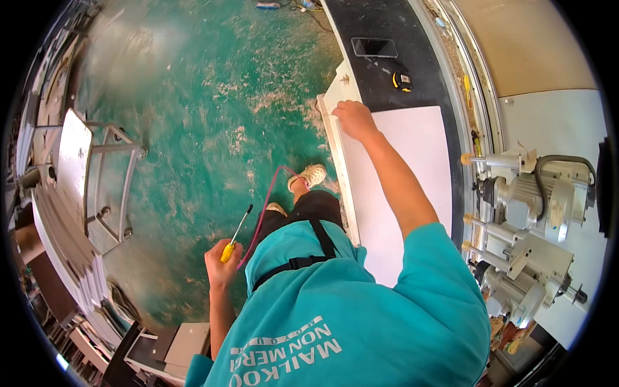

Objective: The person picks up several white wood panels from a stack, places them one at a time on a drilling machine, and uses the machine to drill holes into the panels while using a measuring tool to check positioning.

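Observation:
My left hand is closed around a screwdriver with a yellow handle, held out beside my hip with its dark tip pointing up and away. My right hand reaches forward over the near end of a black work surface. Its fingers are curled together at the edge of a pale strip that runs along the bench; whatever they pinch is hidden. Under my right forearm lies a large white panel.
A phone and a black and yellow tape measure lie on the black surface. Motors stand at the right. A pink cord hangs by my legs. At the left are a wheeled metal frame and stacked boards.

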Available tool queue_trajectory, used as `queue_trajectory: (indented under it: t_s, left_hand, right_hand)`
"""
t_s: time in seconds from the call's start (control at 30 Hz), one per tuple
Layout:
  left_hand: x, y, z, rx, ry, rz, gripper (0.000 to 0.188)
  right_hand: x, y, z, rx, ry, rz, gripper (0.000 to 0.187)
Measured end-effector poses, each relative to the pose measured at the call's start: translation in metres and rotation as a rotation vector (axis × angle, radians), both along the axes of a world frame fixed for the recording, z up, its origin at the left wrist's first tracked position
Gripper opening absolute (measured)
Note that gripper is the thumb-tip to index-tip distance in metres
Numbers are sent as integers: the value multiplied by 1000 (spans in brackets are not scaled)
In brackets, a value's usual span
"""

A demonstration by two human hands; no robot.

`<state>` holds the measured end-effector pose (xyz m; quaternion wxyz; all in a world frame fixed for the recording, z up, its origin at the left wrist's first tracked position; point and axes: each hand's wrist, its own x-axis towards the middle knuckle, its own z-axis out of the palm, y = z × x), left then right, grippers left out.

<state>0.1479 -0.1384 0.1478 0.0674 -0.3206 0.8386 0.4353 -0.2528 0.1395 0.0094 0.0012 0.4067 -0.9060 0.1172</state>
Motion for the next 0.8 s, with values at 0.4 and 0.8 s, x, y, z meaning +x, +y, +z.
queue_trajectory:
  t_s: [0.4, 0.8]
  left_hand:
    - [120, 8, -31, 13, -1, -167, 25]
    - [193, 58, -22, 5, 26, -392, 26]
  right_hand:
    - [351, 161, 11, 102, -230, 54, 21]
    - [368, 197, 0, -62, -124, -462, 12]
